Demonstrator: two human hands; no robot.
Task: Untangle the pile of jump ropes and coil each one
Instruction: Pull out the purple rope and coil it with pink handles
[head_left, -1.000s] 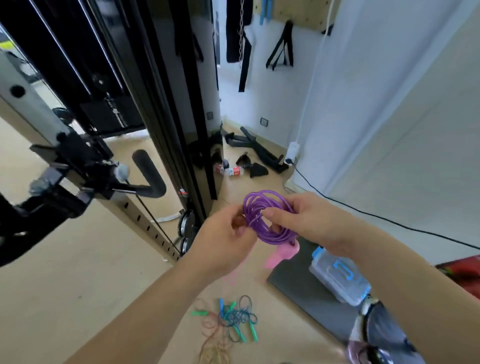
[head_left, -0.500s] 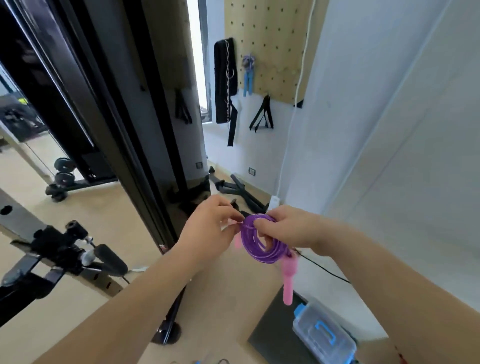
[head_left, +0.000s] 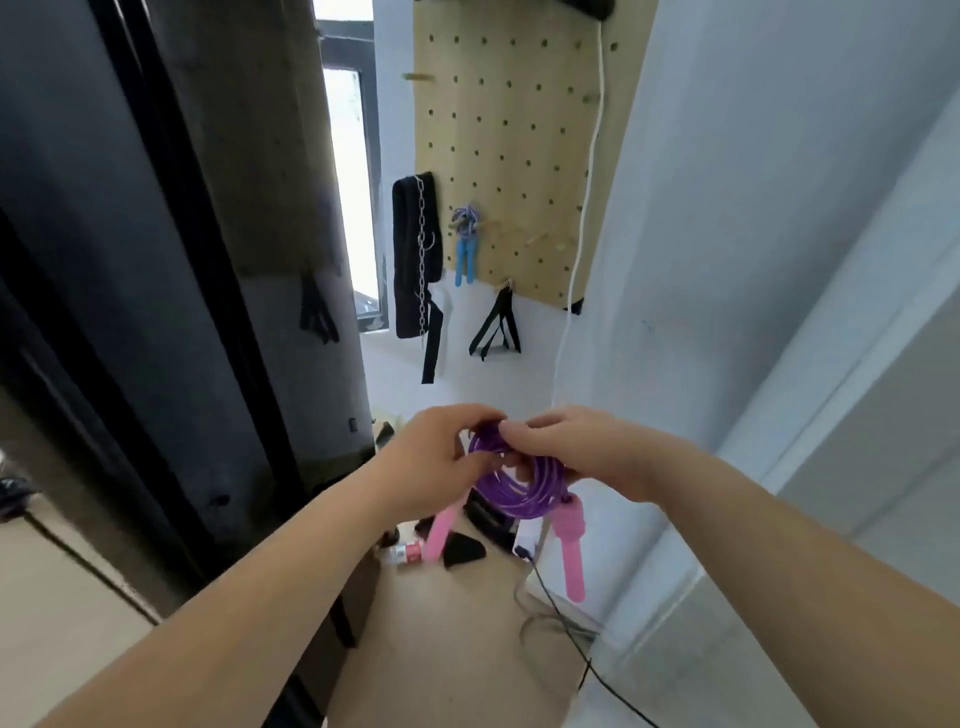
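A purple jump rope (head_left: 524, 491) is wound into a small coil and held up in front of me. Its two pink handles (head_left: 570, 551) hang down from the coil, one under each hand. My left hand (head_left: 431, 467) pinches the coil's left side at the top. From the right, my right hand (head_left: 576, 449) grips the coil, thumb on top and fingers through the loops. On the wooden pegboard (head_left: 519, 130) ahead hangs another coiled rope with blue handles (head_left: 465, 244).
A black gym machine frame (head_left: 171, 291) stands close on the left. Black straps (head_left: 415, 260) and a chain hang beside the pegboard. A white wall (head_left: 753, 260) runs along the right. On the floor lie a black cable (head_left: 571, 639), a small bottle (head_left: 402, 553) and dark pieces.
My view has tilted up from the floor toward the pegboard. Both hands have kept hold of the purple coil; the floor pile of other ropes has dropped out of view.
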